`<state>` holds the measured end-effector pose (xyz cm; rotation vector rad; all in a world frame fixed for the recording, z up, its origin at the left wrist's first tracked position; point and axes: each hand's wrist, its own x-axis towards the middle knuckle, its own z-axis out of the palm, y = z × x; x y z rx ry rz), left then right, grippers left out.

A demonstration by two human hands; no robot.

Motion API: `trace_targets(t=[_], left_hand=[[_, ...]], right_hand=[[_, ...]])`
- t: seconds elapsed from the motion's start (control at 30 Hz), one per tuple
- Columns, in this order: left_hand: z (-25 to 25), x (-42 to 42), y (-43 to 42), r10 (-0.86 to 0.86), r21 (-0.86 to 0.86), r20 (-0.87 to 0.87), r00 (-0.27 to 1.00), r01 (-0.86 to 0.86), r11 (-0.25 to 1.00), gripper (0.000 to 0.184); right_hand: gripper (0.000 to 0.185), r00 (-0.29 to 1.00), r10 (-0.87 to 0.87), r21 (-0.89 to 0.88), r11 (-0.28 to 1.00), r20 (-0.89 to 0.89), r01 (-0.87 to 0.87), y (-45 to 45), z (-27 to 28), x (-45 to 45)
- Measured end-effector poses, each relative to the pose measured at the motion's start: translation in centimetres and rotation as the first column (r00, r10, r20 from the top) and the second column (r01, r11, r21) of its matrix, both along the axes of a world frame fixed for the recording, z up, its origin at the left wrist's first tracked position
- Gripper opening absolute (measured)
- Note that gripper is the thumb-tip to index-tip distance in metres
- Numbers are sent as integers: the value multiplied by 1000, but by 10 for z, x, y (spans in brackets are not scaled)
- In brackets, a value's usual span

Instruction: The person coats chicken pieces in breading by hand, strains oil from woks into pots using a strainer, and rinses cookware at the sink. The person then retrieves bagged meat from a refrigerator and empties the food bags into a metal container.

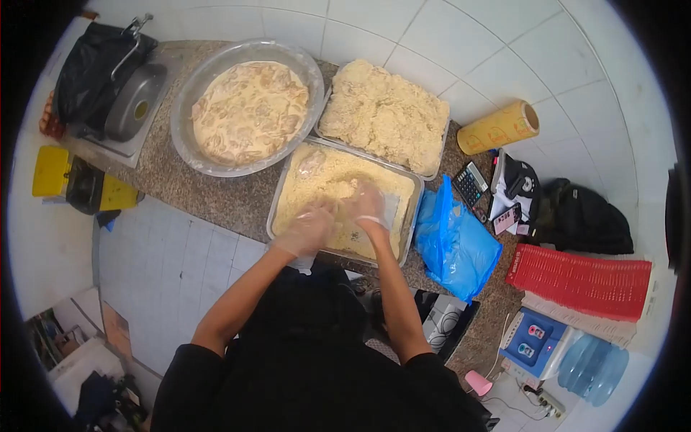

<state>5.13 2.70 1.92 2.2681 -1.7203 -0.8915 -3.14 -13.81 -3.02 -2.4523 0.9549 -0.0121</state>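
In a metal tray [413, 227] lies a bed of pale yellow breading [291, 198]. Both my hands, in clear plastic gloves, are down in it close together. The fingers of my left hand [311, 225] point inward and are blurred and partly sunk in the crumbs. My right hand [367, 205] is just to the right, its fingers bent toward the breading; whether it grips anything cannot be made out. A lightly coated piece that looks like raw meat [311, 164] rests near the tray's upper left corner. Bare metal shows at the tray's right side.
Behind, a large bowl [181, 137] holds battered meat pieces, beside a second tray heaped with coated pieces [385, 115]. To the right are a blue plastic bag [453, 245], a calculator [471, 183], a cling-film roll [498, 127] and red packaging [583, 281]. A sink [133, 144] is far left.
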Motion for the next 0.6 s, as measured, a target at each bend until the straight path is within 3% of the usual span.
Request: trace_targets(t=[0.03,0.07,0.1,0.13,0.17,0.2,0.3,0.37,0.43,0.47,0.5,0.53,0.6], left_hand=[[12,5,5,16,-6,-4,1000,-16,1000,53],[23,12,12,147,12,-119,982,-147,989,51],[28,17,18,272,45,-231,934,-269,962,50],[23,16,23,280,43,-236,931,-278,960,50],[14,12,26,327,-252,-216,920,-376,892,46],[5,9,27,378,-524,-210,902,-430,735,43],[-14,15,-3,349,-656,-234,907,-412,632,52],[-18,17,-28,336,-593,-331,882,-472,652,54],[-24,21,-44,314,-535,-423,850,-514,671,57],[-27,24,-52,219,-365,-715,665,-621,694,58],[-31,27,-61,124,-176,-915,385,-654,735,59],[-33,28,-71,113,-188,-916,386,-660,727,59],[-36,32,-93,219,-68,-948,233,-816,574,46]], right_hand=[[39,972,54,-94,995,227,-34,3,3,-8],[34,890,125,-188,981,438,-45,5,6,-12],[34,890,137,-192,980,435,-57,5,18,-13],[33,907,92,-107,993,411,-53,6,37,-14],[33,923,50,-23,999,381,-45,4,49,-14],[33,925,63,-29,998,375,-56,0,49,-18],[37,930,135,-1,990,341,-143,-20,50,-24],[40,961,160,135,972,226,-194,-31,67,-22],[40,944,228,86,963,240,-254,-46,76,-12],[40,924,285,42,951,255,-305,-56,81,-6],[40,922,296,27,950,251,-313,-69,82,2],[41,948,255,84,958,190,-275,-83,82,13],[42,966,222,125,963,131,-238,-105,92,40]])
